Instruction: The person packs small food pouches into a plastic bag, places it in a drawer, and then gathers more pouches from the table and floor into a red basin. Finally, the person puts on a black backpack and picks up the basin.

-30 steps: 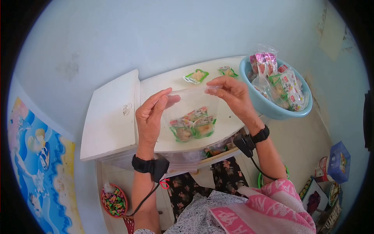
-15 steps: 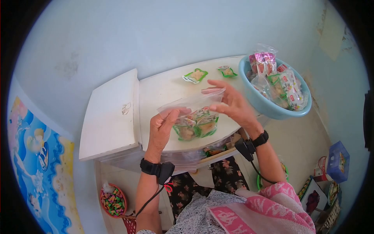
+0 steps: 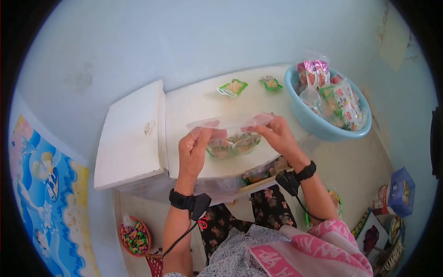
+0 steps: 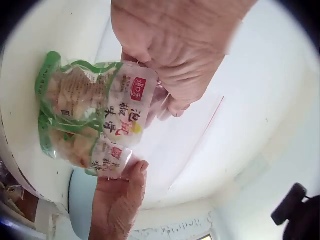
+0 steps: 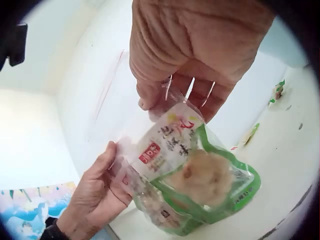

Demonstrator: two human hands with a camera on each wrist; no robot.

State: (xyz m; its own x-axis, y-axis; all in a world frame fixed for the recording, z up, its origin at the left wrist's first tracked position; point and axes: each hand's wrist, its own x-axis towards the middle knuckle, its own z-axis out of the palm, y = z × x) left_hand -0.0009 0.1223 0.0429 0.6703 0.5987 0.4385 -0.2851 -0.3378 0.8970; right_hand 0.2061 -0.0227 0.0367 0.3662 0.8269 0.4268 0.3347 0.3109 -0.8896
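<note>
Between both hands, a clear plastic bag (image 3: 230, 123) with a red line along its top edge holds several green-edged snack packets (image 3: 234, 145). The left hand (image 3: 193, 150) pinches the bag's left side between thumb and fingers. On the right side, the right hand (image 3: 281, 138) pinches it in the same way. In the left wrist view the packets (image 4: 80, 102) hang inside the bag below the left hand (image 4: 175, 45). The right wrist view shows one packet (image 5: 205, 175) close up, under the right hand (image 5: 200, 45).
Two loose snack packets, one (image 3: 233, 87) nearer the middle and one (image 3: 271, 83) by the basin, lie at the back of the white table (image 3: 189, 99). A blue basin (image 3: 323, 127) full of packets stands at the right. A red basket (image 3: 135, 236) of wrapped pieces is at lower left.
The bag has come down and its top edge is lower and nearer the body. The right hand let its fingers spread, then took the bag's right side again. The left hand moved right and down.
</note>
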